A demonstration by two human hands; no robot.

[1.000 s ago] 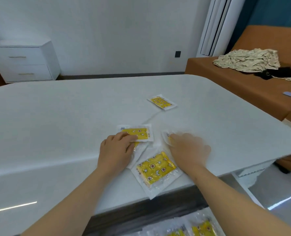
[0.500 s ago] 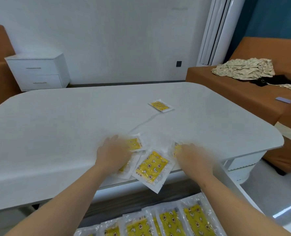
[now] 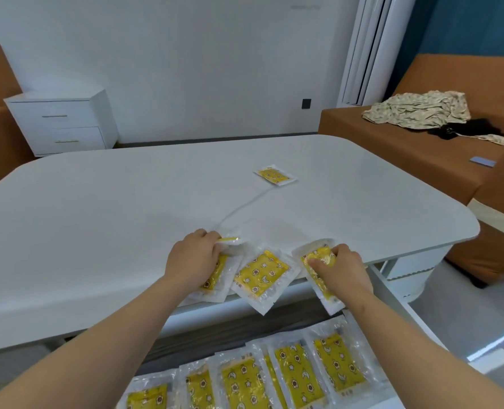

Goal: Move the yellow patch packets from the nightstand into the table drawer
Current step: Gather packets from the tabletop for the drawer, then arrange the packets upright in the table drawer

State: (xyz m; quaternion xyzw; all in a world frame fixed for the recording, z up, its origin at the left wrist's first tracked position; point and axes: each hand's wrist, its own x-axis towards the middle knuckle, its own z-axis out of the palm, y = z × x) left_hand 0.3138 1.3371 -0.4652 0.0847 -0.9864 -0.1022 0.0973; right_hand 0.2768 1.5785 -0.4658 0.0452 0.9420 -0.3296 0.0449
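The left hand (image 3: 194, 258) has its fingers curled round the lifted packet (image 3: 228, 240), which shows edge-on as a thin yellow strip with its long axis running sideways to the right of the fingertips. Under that palm lies the lower packet (image 3: 215, 277), long axis running from the fingers back toward the person.

The right hand (image 3: 340, 270) pinches the right packet (image 3: 318, 268), thumb on its yellow face. Its long axis runs away from the person, and its near end hangs past the table (image 3: 112, 219) edge.

Between the 2 hands the middle packet (image 3: 261, 276) lies flat and untouched, its long axis slanting from far right to near left, with 1 corner over the edge.

Below the wrists, the open drawer (image 3: 392, 305) holds a row of packets (image 3: 295, 373) side by side, long axes pointing away.

Well beyond the fingers the far packet (image 3: 274, 175) lies alone on the table. The nightstand (image 3: 62, 122) stands far left.
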